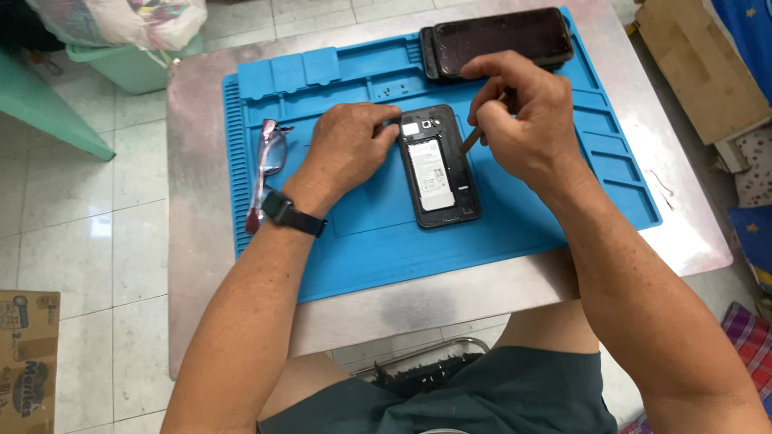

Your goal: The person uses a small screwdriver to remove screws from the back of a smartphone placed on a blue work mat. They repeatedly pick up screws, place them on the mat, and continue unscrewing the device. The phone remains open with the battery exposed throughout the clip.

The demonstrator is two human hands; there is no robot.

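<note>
Centrally on the blue silicone work mat (515, 233) lies an opened phone (439, 167), back cover off, its pale battery and inner frame facing up, long axis running away from the person. Left hand (347, 149) rests palm-down on the mat just beside the phone's left edge, fingers curled and fingertips (389, 112) pressing at its upper left corner; the grip appears meant to pin the phone so it does not slide on the mat. Left hand grasps nothing, only bears down. Right hand (523, 120) is closed in a pen-like pinch on a thin brownish tool (473, 137), whose tip angles down to the phone's right edge near the top; held this way, the tip can be steered finely. Whether the tip actually touches the frame cannot be told. A second dark phone (498, 40), screen up, lies across the far edge of the mat, apart from the work, partly behind the right hand. Folded glasses (268, 165) sit at the mat's left side, near the watch-bearing left wrist. Mat covers most of a small metal table (193, 241).
</note>
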